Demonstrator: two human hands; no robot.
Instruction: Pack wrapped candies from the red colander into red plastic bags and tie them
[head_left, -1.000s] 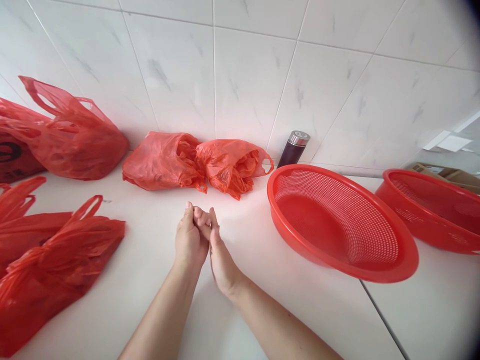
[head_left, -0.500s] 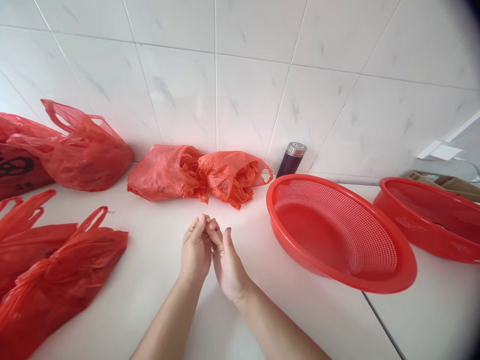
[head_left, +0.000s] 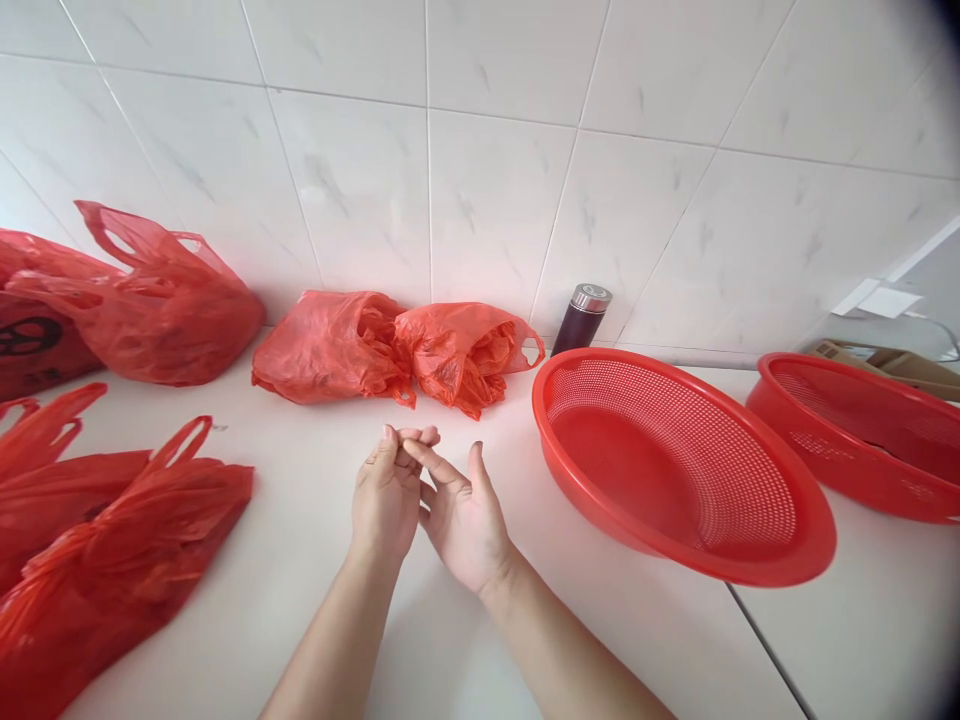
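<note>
My left hand [head_left: 384, 500] and my right hand [head_left: 466, 515] meet above the white table, fingertips touching. The left thumb presses near its own index finger, so that hand is closed in a pinch; whether anything sits in it is hidden. On my right hand the thumb stands apart and the index finger stretches across to the left fingers, with the palm turned up. No object shows in the right palm. Beyond the hands lie two crumpled red plastic bags, the left one [head_left: 322, 350] and the right one [head_left: 457, 350]. A red plastic colander [head_left: 622, 450] is nearest on the right.
More red plastic bags stand at the left, one [head_left: 176, 320] by the wall and another [head_left: 135, 540] closer to me. A dark flask [head_left: 577, 325] leans behind the colander. Farther right are a second red basket [head_left: 840, 460] and some cardboard [head_left: 900, 365]. A seam crosses the table.
My hands have spread apart somewhat at the palms. The right fingers have straightened and its thumb has moved right; fingertips still touch. Bags and colander stay put.
</note>
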